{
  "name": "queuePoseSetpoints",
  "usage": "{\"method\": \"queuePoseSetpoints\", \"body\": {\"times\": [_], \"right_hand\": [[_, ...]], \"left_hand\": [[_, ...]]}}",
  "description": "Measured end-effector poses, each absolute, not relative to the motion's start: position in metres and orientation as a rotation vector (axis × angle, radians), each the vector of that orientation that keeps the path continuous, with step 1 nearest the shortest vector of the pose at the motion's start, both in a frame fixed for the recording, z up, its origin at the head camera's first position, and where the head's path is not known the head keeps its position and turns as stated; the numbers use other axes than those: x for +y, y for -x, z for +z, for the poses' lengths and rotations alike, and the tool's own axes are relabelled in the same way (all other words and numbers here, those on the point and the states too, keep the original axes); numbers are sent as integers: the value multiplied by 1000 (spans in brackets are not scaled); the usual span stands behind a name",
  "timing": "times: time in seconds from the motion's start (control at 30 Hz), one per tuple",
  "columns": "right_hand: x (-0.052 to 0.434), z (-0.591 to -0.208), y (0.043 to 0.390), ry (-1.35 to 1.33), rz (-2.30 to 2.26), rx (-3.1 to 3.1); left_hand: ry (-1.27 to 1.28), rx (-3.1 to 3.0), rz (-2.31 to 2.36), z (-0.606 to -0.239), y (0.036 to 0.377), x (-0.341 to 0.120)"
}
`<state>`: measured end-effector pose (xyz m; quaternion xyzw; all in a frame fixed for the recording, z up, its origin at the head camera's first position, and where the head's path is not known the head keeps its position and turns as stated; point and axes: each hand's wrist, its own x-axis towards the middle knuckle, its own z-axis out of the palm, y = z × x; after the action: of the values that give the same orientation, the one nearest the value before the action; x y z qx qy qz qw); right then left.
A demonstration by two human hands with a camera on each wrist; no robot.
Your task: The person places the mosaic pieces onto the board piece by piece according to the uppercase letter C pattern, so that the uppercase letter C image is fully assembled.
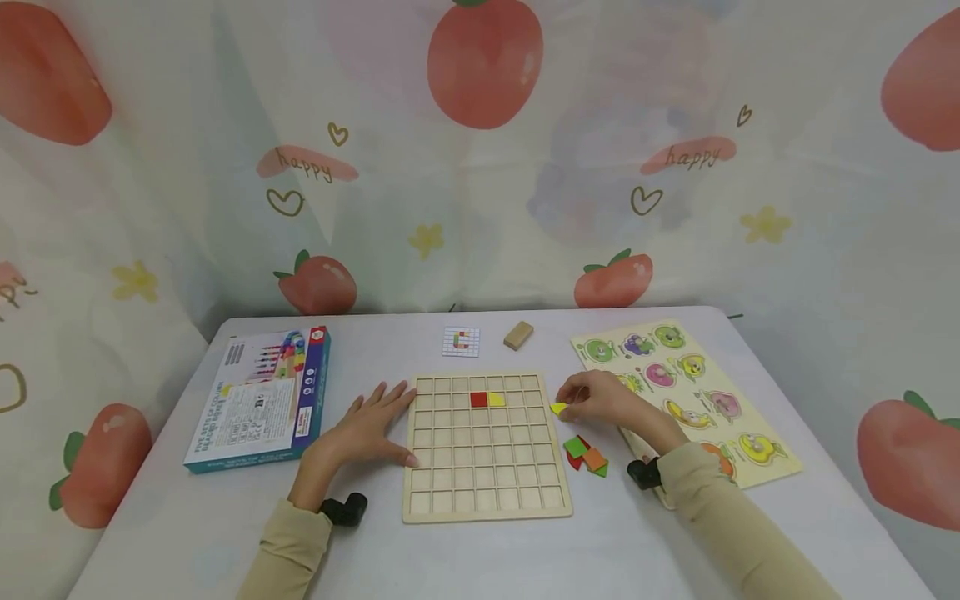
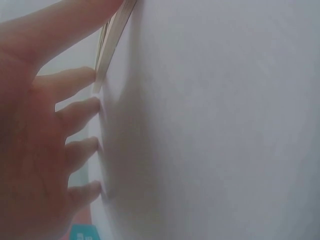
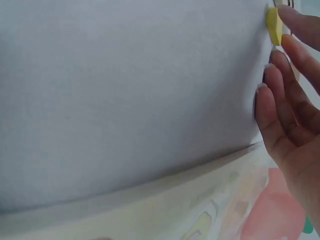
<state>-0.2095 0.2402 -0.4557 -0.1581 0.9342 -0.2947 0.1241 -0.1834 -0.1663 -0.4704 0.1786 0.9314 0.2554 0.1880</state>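
On the left of the bench (image 1: 495,562) a box (image 1: 258,408) lies flat. Next comes the left hand (image 1: 363,433), grip apart, fingers spread, thumb and fingertips at the left edge of a wooden grid board (image 1: 487,517). Beyond the board lies a pattern card (image 1: 461,342); in an upper row sit a red tile (image 1: 478,400) and, just right of it, a yellow tile (image 1: 496,400). A wooden block (image 1: 518,336) lies behind. Just beside the board's right edge, the right hand (image 1: 600,398) has its grip clamped on a yellow piece (image 1: 558,408), near loose coloured tiles (image 1: 574,448). Rightmost is a fruit puzzle (image 1: 705,387), partly under the right forearm.
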Motion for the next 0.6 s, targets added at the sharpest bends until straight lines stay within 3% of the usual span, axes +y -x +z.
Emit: {"method": "queuePoseSetpoints", "body": {"times": [0.6], "right_hand": [[234,-455,213,490,-917,2725]], "left_hand": [[-514,2606,744,-467,181,-167]]}}
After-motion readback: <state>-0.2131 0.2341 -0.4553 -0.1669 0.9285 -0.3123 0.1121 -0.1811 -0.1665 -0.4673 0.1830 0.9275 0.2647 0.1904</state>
